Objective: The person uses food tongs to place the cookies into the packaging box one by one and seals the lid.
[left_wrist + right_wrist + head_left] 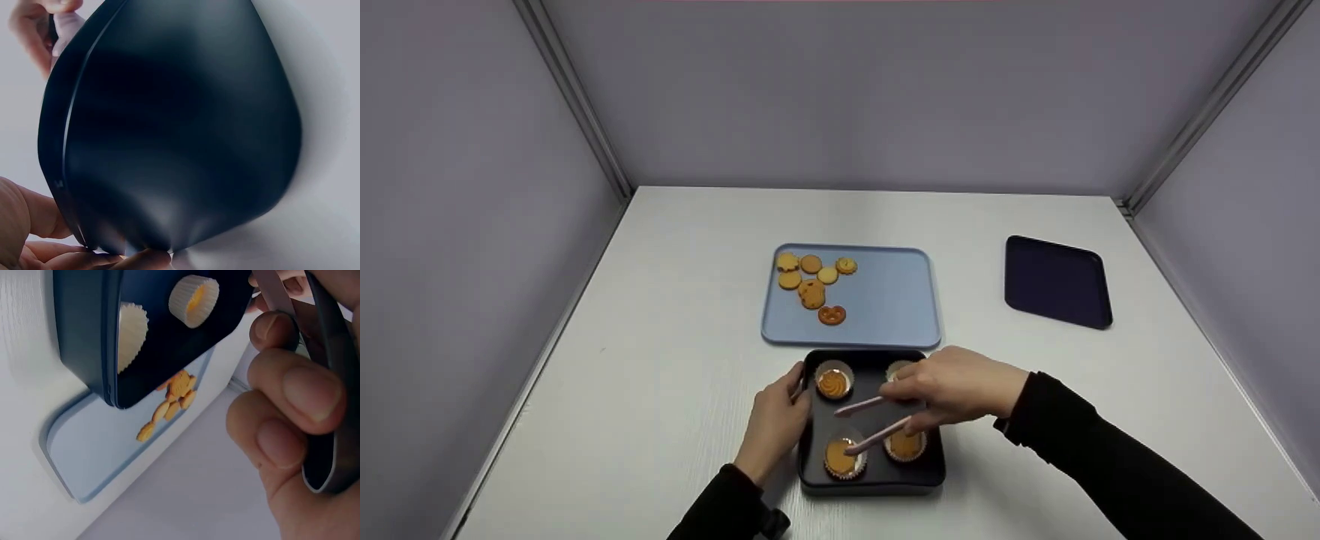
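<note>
A dark rectangular baking pan [874,484] holds several cookies in white paper cups, one near each corner. My left hand [774,424] grips the pan's left wall, with thumb by the rim and fingers along the side in the left wrist view. My right hand [960,382] holds a pair of tongs [881,435] with pale pink arms over the pan. The tong tips are spread apart with nothing between them. One tip overlaps the round cookie [838,456] at the near left; a swirl cookie [832,385] sits at the far left. The hand partly hides the far-right paper cup [194,301].
Just behind the pan lies a light blue tray [885,292], with several cookies, a pretzel-shaped one [832,315] among them, on its left half. A dark navy tray [1057,281] lies at the back right. Grey panels [840,97] enclose the white table [660,315].
</note>
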`<state>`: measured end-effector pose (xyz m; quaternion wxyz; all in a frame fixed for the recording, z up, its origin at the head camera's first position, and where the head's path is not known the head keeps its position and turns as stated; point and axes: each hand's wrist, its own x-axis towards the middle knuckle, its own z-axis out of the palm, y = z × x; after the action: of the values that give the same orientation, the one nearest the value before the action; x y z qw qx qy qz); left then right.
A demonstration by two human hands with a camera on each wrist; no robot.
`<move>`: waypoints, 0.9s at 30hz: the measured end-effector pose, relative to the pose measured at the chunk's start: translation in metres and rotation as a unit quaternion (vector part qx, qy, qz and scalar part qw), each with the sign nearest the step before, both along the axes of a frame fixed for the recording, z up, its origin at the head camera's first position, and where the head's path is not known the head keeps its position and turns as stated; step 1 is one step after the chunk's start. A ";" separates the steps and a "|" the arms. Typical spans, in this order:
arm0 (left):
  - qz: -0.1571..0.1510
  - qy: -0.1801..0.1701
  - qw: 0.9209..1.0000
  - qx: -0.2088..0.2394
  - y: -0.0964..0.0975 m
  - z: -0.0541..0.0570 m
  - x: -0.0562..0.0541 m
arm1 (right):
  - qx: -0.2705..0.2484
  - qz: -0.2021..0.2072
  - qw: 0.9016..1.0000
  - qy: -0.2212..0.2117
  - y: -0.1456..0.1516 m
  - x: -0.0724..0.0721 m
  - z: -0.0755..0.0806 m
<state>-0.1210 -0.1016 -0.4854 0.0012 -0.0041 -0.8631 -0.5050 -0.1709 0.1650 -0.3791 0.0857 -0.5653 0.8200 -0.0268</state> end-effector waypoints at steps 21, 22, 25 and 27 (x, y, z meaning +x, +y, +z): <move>0.000 -0.006 1.000 0.010 0.000 -0.002 -0.001 | -0.145 -0.059 0.987 0.043 0.042 -0.026 0.031; 0.000 -0.006 1.000 0.010 0.000 -0.002 -0.001 | -0.155 -0.067 0.984 0.050 0.044 -0.028 0.031; -0.001 -0.006 1.000 0.013 0.000 -0.002 -0.001 | -0.184 -0.095 0.975 0.080 0.048 -0.034 0.027; -0.005 -0.007 1.000 0.014 0.000 -0.003 -0.001 | -0.200 -0.120 0.968 0.096 0.051 -0.038 0.023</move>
<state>-0.1216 -0.1019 -0.4880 -0.0077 -0.0049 -0.8561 -0.5167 -0.2086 0.2156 -0.3565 -0.1122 -0.4679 0.8645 -0.1455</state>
